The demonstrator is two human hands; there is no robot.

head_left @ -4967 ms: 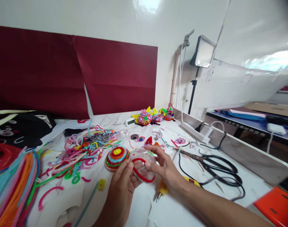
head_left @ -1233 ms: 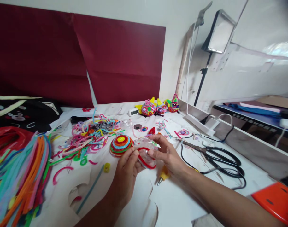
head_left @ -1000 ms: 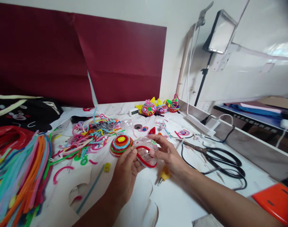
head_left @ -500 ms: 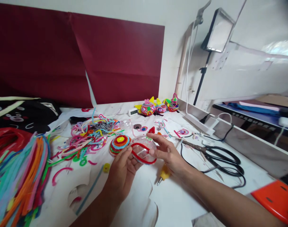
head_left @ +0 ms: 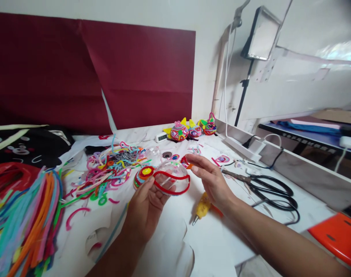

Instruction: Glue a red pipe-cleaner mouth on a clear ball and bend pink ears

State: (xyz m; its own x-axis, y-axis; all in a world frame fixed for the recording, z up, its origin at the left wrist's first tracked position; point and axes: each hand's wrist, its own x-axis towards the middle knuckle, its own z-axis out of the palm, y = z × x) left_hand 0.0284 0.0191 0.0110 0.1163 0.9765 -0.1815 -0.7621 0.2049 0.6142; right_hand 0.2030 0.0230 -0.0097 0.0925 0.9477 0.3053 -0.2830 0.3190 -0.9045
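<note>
My left hand (head_left: pixel 148 209) holds a clear plastic half-shell (head_left: pixel 173 184) by its left side, thumb on top and fingers underneath. A red pipe cleaner (head_left: pixel 188 186) runs around the shell's edge and bends in a wave across it. To the right, my right hand (head_left: pixel 211 181) is open, its fingers stretched out and apart from the shell. Just behind my left hand sits a round piece coiled from coloured pipe cleaners (head_left: pixel 145 174) with a yellow centre. Below my right hand, a yellow glue gun (head_left: pixel 202 207) lies with its metal tip toward me.
Large black-handled scissors (head_left: pixel 267 188) and a cable lie at right. A bundle of pipe cleaners (head_left: pixel 28 223) fills the left front, with a pile of cut pieces (head_left: pixel 114 165) behind. Finished colourful figures (head_left: pixel 179 131) and a small white timer (head_left: pixel 160 137) stand at the back.
My right hand has let go of the red pipe cleaner and moved right, its fingers opening. The shell in my left hand has tilted, showing more of its red-edged opening.
</note>
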